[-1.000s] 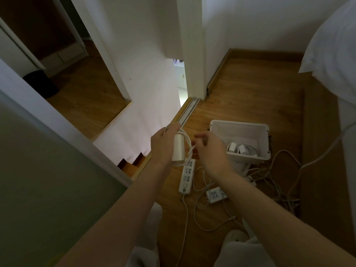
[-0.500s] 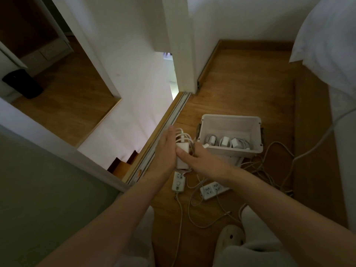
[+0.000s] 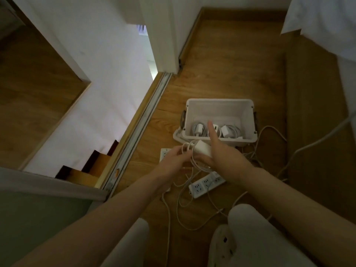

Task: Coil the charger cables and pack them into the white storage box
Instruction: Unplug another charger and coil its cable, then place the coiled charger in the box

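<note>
Charger brick (image 3: 202,150) now tipped against flat-fingered right hand (image 3: 223,154), left hand (image 3: 172,160) pinching its cable loops (image 3: 187,151), nearer white box (image 3: 219,110)

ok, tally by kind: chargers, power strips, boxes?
Boxed chargers: 3
Held charger: 1
Power strips: 2
White storage box: 1
Total: 7

Dim, grainy indoor view; pale daylight enters through a narrow gap (image 3: 148,51) at eleven o'clock; edges bend, slightly blurred.
</note>
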`<action>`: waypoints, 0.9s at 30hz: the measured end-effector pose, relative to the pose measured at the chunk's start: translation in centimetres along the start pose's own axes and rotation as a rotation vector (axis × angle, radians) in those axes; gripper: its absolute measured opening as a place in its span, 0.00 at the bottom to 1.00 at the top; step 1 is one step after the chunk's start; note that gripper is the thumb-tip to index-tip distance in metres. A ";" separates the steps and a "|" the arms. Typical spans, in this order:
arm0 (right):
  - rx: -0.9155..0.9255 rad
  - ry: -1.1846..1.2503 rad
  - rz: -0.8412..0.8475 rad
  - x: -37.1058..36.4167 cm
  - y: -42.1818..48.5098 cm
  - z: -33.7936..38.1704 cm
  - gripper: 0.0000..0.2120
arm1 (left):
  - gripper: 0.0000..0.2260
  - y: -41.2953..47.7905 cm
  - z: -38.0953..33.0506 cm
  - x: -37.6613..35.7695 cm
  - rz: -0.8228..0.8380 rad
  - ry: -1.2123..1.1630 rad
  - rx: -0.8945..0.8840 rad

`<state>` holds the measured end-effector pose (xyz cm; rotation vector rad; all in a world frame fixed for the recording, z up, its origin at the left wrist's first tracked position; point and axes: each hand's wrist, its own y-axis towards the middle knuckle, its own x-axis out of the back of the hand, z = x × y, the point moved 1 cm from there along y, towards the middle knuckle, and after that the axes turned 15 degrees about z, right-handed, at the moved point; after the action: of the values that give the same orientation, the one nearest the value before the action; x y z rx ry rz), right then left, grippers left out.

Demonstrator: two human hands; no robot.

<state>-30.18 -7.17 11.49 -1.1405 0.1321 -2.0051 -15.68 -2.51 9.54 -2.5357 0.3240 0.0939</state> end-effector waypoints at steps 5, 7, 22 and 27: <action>0.009 -0.013 -0.057 -1.3 5.1 -2.2 0.44 | 0.13 4.8 0.7 2.5 -0.018 -0.090 -0.041; -0.005 -0.086 -0.061 -1.7 7.8 -3.2 0.42 | 0.12 7.0 0.9 3.7 -0.047 -0.067 -0.067; -0.221 -0.421 -0.016 -0.3 22.5 -11.1 0.35 | 0.16 19.9 4.6 9.8 -0.227 1.013 -0.071; -0.329 -0.561 0.023 0.5 26.1 -14.5 0.36 | 0.10 20.6 8.1 11.1 -0.240 1.263 -0.174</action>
<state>-25.83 -29.03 -8.33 -1.8579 0.1870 -1.6052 -10.06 -16.93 -9.76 -2.4282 0.4685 -1.6482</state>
